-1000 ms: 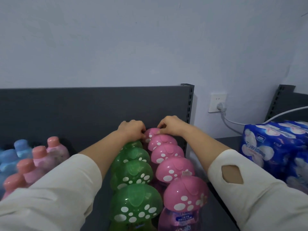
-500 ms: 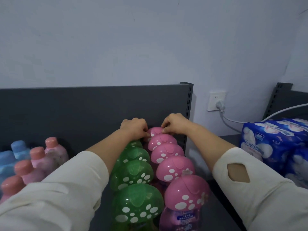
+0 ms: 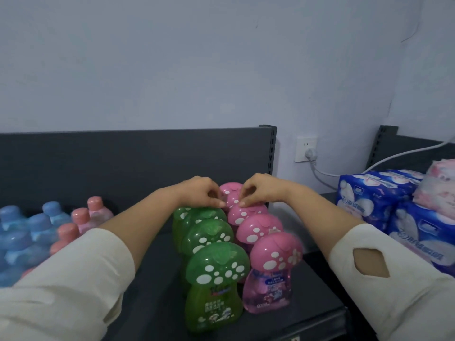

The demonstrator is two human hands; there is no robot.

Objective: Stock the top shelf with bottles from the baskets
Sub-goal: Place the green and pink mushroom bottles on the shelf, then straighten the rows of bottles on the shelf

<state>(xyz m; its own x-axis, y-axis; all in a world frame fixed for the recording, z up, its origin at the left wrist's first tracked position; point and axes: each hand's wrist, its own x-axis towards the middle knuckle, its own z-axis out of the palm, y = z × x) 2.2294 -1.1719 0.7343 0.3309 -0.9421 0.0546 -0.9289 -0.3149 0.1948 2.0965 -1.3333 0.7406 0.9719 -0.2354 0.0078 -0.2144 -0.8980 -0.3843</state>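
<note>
Two rows of mushroom-capped bottles stand on the dark grey top shelf [image 3: 152, 299], running from front to back. The green row [image 3: 216, 267] is on the left and the pink row [image 3: 274, 257] on the right. At the back of the pink row stands the rearmost pink bottle [image 3: 231, 189], close to the shelf's back panel. My left hand [image 3: 200, 193] and my right hand [image 3: 257, 189] reach over both rows. Their curled fingertips pinch that rear pink cap from either side. Its body is hidden behind the bottles in front.
Blue-capped bottles [image 3: 14, 239] and pink-capped bottles [image 3: 81, 217] crowd the shelf's left part. Blue wrapped packs [image 3: 374, 203] are stacked on the neighbouring shelf at right. A wall socket [image 3: 306, 148] with a white cable sits behind the shelf upright [image 3: 270, 156].
Both hands have drawn slightly toward me and lower on the rear pink cap, which shows more now. The view has tilted down, revealing the front bottles' bodies.
</note>
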